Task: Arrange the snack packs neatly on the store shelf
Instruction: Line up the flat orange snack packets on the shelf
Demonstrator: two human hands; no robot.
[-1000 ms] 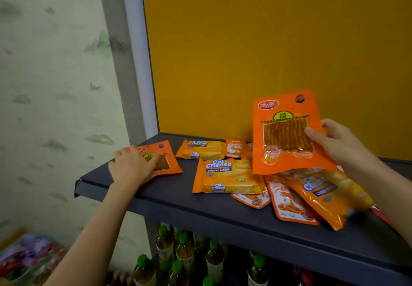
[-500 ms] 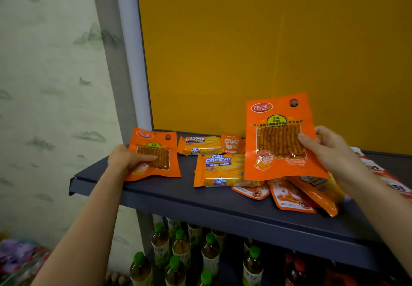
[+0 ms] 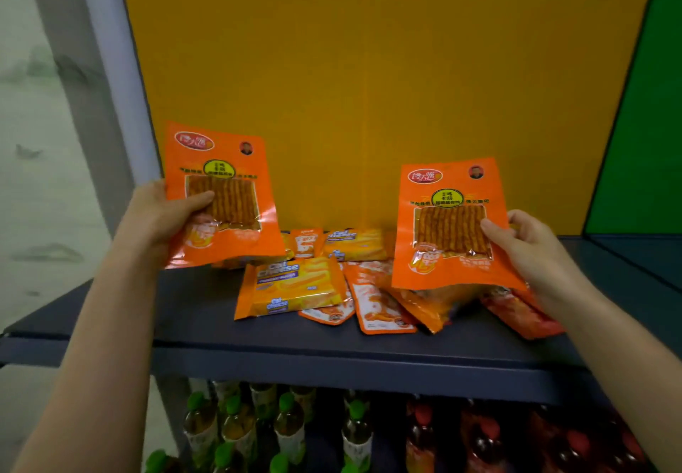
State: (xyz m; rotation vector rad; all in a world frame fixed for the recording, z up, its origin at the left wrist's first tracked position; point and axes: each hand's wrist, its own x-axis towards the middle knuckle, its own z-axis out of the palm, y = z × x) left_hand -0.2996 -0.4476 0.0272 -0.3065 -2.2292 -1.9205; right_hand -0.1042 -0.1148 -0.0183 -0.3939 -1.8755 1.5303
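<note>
My left hand [image 3: 162,214] grips an orange spicy-strip pack [image 3: 228,177] by its left edge and holds it upright above the left part of the dark shelf [image 3: 192,310]. My right hand [image 3: 531,247] pinches a second, identical orange pack [image 3: 448,214] by its right edge, upright over the pile. Between and below them lie loose packs: a yellow Cal Cheese wafer pack [image 3: 295,286] in front, another Cal Cheese pack [image 3: 356,244] behind it, and several small orange sachets [image 3: 380,306] overlapping each other.
An orange back panel [image 3: 350,85] closes the shelf behind, with a green panel [image 3: 642,103] at the right and a grey upright post [image 3: 110,85] at the left. Below the shelf stand green-capped bottles [image 3: 288,424] and red-capped bottles [image 3: 491,443].
My left hand has lifted its orange pack off the shelf and turned it upright. My right hand kept its pack raised. The view has shifted to the right, bringing the green panel into sight.
</note>
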